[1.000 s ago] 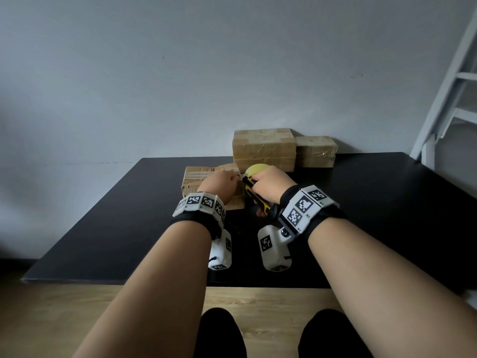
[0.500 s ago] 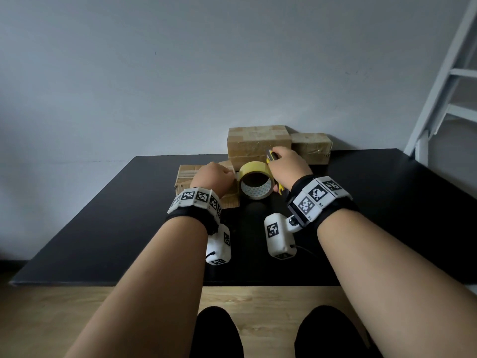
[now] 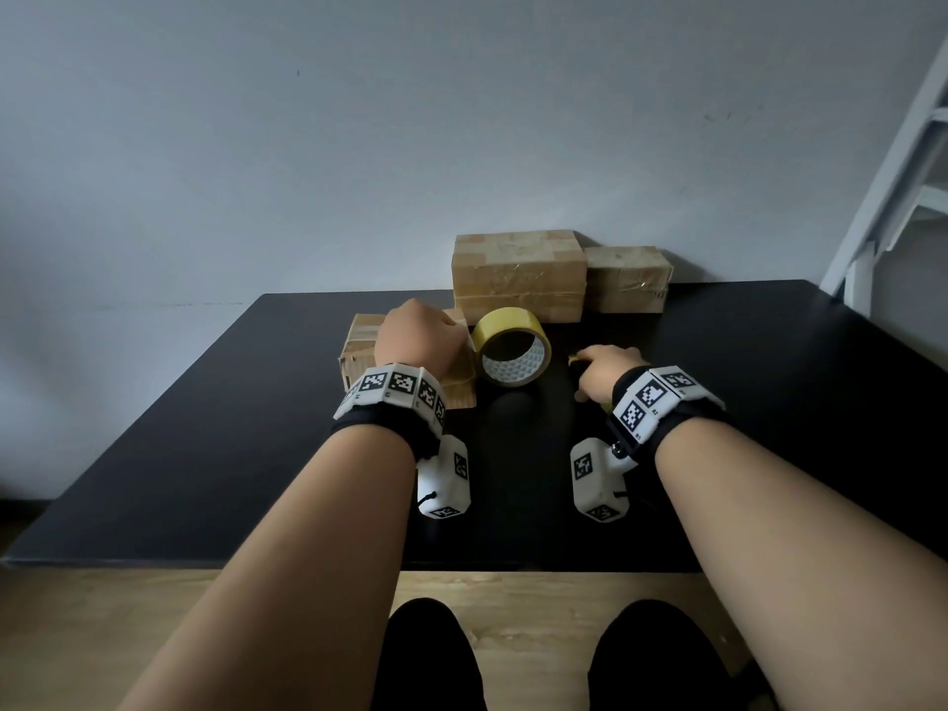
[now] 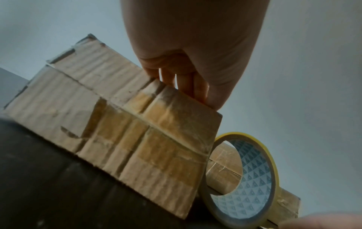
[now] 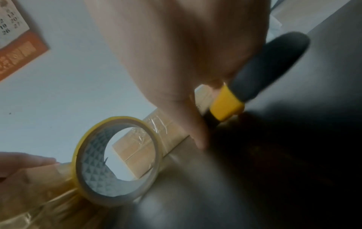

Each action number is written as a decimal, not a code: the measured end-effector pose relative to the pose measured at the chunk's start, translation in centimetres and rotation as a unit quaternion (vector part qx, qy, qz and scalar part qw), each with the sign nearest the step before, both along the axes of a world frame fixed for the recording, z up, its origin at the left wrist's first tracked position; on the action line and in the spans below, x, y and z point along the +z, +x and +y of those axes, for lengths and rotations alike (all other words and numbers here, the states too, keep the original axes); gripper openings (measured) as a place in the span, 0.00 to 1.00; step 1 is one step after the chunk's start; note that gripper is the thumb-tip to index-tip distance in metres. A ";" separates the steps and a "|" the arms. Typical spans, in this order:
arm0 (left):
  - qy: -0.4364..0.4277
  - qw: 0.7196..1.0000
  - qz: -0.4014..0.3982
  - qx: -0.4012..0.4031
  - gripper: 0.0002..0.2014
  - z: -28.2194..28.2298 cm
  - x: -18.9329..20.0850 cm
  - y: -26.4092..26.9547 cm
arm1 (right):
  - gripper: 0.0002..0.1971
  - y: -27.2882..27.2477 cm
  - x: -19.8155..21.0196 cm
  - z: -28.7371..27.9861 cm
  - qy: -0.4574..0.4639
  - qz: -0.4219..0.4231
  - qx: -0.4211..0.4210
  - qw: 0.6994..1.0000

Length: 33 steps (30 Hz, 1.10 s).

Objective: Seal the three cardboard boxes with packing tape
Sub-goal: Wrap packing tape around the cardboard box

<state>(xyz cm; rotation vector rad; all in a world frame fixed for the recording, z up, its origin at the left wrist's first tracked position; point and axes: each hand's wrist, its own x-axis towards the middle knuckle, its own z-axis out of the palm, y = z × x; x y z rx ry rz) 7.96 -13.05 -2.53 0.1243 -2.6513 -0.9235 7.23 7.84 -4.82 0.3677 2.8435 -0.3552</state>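
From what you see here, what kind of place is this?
Probably a plain room at home or in a small office: a black table against a bare wall, a wall calendar, wooden floor.

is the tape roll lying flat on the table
No, the tape roll stands on its edge on the table, its open core facing the camera.

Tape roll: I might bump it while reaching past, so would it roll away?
Likely yes. The tape roll stands on its edge on the table, and no hand holds it. It looks light and hollow. The near box beside it might stop it leftward.
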 end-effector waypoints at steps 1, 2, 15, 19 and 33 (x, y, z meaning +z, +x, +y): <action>0.005 1.000 0.004 -0.002 0.11 -0.1 -0.1 0.0 | 0.30 -0.1 0.0 -0.2 -0.004 0.015 -0.001 1.000; 0.007 1.000 0.007 -0.004 0.11 -0.1 -0.1 0.0 | 0.28 -0.1 0.2 -0.4 -0.017 0.046 -0.002 0.999; -0.060 0.997 0.027 -0.029 0.04 0.0 0.2 0.8 | 0.22 -0.1 4.3 -5.3 -0.204 0.178 0.134 0.953; -0.063 0.996 0.021 -0.060 0.08 -0.3 0.1 0.5 | 0.14 0.5 5.1 -5.4 -0.224 0.168 0.153 0.948; -0.125 0.991 0.007 -0.052 0.15 0.4 -1.0 -0.2 | 0.11 0.3 4.5 -3.6 -0.112 0.227 0.126 0.959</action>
